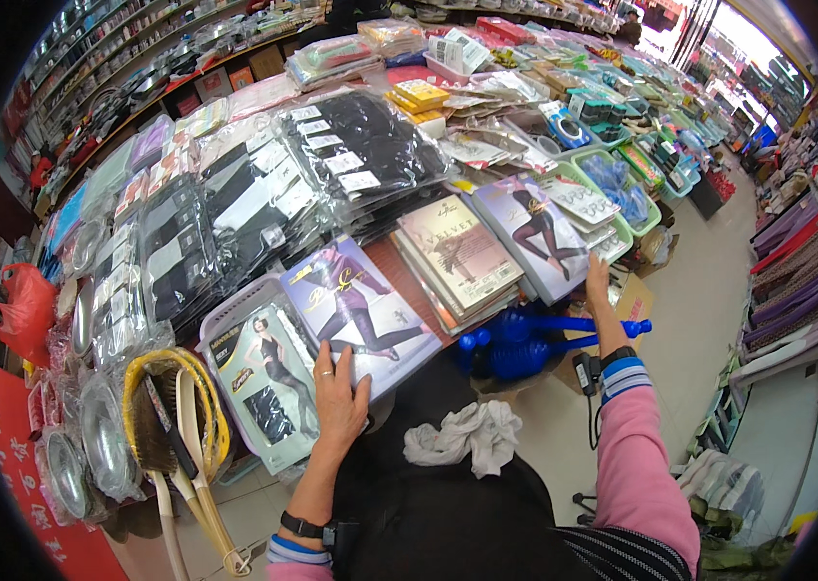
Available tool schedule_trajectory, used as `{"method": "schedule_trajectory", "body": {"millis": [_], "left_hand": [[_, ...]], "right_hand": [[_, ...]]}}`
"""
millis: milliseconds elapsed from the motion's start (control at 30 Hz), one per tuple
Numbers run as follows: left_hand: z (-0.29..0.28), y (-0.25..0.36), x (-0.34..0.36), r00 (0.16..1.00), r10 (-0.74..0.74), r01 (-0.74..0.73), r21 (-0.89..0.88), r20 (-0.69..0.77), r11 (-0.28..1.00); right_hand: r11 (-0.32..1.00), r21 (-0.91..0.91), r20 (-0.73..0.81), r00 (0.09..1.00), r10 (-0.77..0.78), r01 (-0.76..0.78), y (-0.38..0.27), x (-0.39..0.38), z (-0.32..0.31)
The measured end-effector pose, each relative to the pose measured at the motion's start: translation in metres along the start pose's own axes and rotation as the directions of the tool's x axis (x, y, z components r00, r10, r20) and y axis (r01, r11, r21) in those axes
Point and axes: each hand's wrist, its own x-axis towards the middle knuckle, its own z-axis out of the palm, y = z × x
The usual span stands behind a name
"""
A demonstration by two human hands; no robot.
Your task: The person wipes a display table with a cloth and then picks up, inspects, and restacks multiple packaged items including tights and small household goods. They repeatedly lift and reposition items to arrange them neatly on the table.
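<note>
My left hand [339,407] grips the front edge of a purple hosiery package [356,302], its fingers over the top. Just left of that hand is a pale-green hosiery package [256,387] in a lilac plastic basket [233,302]. My right hand [598,283] grips the front corner of another purple hosiery package [530,232]. Between these two purple packages lies a stack of cream hosiery packages [457,261] on a red-brown surface. Blue plastic objects [506,349] sit below, and a crumpled white cloth [462,436] rests on dark fabric in front of me.
Bagged dark textiles [361,145] cover the display behind. Yellow-rimmed brushes or fans [177,392] and a red bag [24,310] are at left. Green baskets [632,218] stand at right, beside a tiled aisle [690,290] and stacked fabrics [801,261]. A person [628,29] is far back.
</note>
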Motion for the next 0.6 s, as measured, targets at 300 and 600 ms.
{"method": "schedule_trajectory", "body": {"millis": [300,600], "left_hand": [[-0.001,0.0,0.0,1.0,-0.019,0.019,-0.031,-0.019,0.999],[0.001,-0.001,-0.001,1.0,-0.005,0.005,-0.016,-0.03,1.0]], "right_hand": [[0.973,-0.232,-0.036,0.999,-0.031,0.021,-0.038,-0.04,-0.015],[0.86,0.35,0.21,0.926,0.315,-0.372,-0.051,-0.061,-0.004]]}}
